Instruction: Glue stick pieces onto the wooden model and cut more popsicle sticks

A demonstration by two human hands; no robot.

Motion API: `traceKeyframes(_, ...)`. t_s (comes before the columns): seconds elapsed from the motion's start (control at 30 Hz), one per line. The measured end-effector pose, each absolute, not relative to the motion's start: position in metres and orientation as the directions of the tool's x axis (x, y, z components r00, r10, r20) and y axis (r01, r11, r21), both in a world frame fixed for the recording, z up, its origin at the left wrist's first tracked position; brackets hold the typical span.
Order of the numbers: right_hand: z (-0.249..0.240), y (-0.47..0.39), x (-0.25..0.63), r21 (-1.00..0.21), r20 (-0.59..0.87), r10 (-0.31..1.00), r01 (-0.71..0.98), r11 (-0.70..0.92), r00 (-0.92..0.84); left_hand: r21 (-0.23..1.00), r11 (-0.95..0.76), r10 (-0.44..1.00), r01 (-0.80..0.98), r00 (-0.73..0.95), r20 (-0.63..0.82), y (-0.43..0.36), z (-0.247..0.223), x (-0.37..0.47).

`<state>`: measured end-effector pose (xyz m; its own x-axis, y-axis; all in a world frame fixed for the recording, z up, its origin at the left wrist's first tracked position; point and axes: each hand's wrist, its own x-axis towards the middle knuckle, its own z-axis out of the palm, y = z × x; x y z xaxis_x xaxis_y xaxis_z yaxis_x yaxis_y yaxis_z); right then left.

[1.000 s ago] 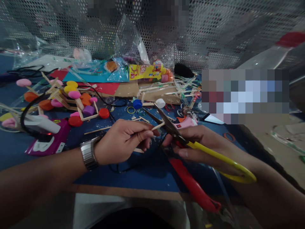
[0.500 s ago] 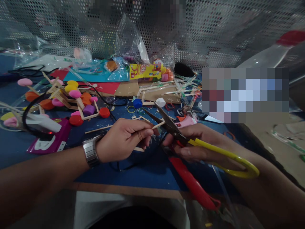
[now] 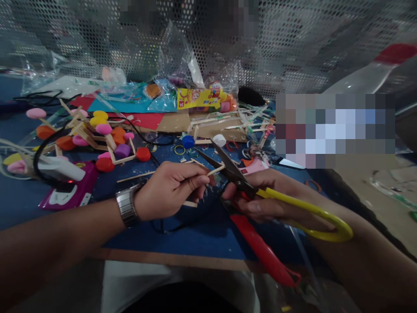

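A thin wooden stick [image 3: 216, 170] is pinched between the thumb and fingers of my left hand [image 3: 172, 189], which wears a metal-band watch [image 3: 126, 206]. The stick's tip lies between the parted blades of a pair of scissors [image 3: 232, 167]. My right hand [image 3: 265, 195] is closed around the scissors near their pivot, and their yellow handle [image 3: 339, 226] reaches back over the wrist. Below this hand a red-handled tool [image 3: 260, 250] slants across the table's front edge; its upper end is partly hidden by the fingers, so I cannot tell whether they touch it.
Joined sticks with coloured caps and clay lumps [image 3: 112, 141] stand at the left, beside a purple power strip [image 3: 70, 187] with a plugged cable. Behind lie cardboard [image 3: 172, 122], a yellow packet [image 3: 198, 98] and loose sticks. A red-capped bottle [image 3: 361, 78] is at the right.
Almost nothing differs. The view has shifted very slightly; both hands, the stick and the scissors keep nearly the same positions.
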<state>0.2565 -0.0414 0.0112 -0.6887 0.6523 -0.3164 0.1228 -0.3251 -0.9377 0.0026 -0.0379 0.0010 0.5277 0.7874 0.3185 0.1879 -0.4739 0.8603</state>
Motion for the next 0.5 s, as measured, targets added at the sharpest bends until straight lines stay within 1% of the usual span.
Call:
traceKeyframes(0.33,0.0106,-0.0407,0.2569,-0.935,-0.312,0.647,0.104,-0.338,-0.696,0.850,-0.493,0.778,0.187,0.532,0.334,-0.0365,-0.0026,0.0021)
traceKeyframes(0.43,0.0125,-0.0421,0.2567,-0.913,-0.342,0.594,0.108,-0.392,-0.728,0.862,-0.472,0.789,0.186,0.524,0.320,-0.0364,-0.0034,0.0024)
traceKeyframes(0.5,0.0132,-0.0435,0.2568,-0.907,-0.337,0.574,0.095,-0.410,-0.746,0.875,-0.453,0.794,0.172,0.524,0.308,-0.0366,-0.0032,0.0027)
